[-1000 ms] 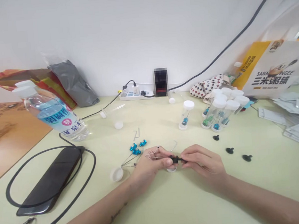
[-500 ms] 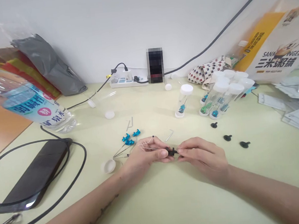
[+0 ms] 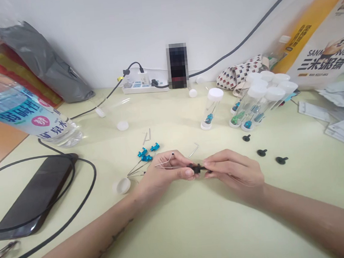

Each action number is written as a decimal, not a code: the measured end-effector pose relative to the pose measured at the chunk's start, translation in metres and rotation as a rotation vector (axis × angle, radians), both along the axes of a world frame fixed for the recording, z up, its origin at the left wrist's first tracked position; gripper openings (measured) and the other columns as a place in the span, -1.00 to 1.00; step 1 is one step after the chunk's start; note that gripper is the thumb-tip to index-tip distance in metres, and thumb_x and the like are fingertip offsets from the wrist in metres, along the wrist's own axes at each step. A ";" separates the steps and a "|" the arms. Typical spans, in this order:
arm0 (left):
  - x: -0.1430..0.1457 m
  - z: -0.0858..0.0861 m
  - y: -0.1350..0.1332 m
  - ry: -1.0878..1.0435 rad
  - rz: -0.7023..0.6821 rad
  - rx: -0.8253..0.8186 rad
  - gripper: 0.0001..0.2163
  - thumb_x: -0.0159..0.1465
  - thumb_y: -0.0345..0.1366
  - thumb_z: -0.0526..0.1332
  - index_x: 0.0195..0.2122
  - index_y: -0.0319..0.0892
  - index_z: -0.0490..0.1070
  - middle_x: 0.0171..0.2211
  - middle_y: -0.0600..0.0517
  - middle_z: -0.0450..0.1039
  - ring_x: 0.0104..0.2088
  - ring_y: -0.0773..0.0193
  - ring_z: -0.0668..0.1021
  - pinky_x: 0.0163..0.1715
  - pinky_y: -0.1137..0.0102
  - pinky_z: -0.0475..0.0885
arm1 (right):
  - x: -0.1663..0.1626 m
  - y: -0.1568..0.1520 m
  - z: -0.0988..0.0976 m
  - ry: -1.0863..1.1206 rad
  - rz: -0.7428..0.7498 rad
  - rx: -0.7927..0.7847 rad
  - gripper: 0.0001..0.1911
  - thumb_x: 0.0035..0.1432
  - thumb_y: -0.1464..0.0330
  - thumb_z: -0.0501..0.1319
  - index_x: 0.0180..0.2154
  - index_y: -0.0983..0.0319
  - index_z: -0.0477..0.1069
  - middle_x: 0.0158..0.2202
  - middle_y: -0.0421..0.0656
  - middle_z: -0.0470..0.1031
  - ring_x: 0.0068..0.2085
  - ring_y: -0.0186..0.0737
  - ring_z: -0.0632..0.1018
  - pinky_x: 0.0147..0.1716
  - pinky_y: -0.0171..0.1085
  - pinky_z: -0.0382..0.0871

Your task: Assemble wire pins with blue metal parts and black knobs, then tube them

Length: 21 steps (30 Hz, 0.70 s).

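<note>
Your left hand (image 3: 163,172) pinches the black fitting (image 3: 196,168) between thumb and fingers, your right hand (image 3: 235,167) grips the thin dark stem (image 3: 203,168) beside it, and the fitting, between both sets of fingertips, seems light, stiff, perhaps slippery, best held by its thicker body.

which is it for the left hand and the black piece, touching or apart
Touching: the head view shows the left hand pinching the black piece between thumb and fingers.
</note>
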<state>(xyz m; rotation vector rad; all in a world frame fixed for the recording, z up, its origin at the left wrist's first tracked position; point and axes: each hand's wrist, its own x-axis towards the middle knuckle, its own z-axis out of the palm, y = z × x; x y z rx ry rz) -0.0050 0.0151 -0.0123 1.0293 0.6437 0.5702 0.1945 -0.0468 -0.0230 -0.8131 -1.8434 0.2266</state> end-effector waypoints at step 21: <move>-0.003 0.003 0.000 0.071 0.006 0.141 -0.86 0.06 -0.38 0.38 -0.36 -0.25 0.47 -0.36 -0.03 0.57 -0.31 0.26 0.57 -0.24 0.38 0.45 | 0.001 0.002 0.002 0.102 0.032 -0.178 -0.74 0.10 0.53 0.26 -0.14 0.22 0.48 -0.33 -0.09 0.52 -0.34 -0.27 0.54 -0.41 -0.31 0.50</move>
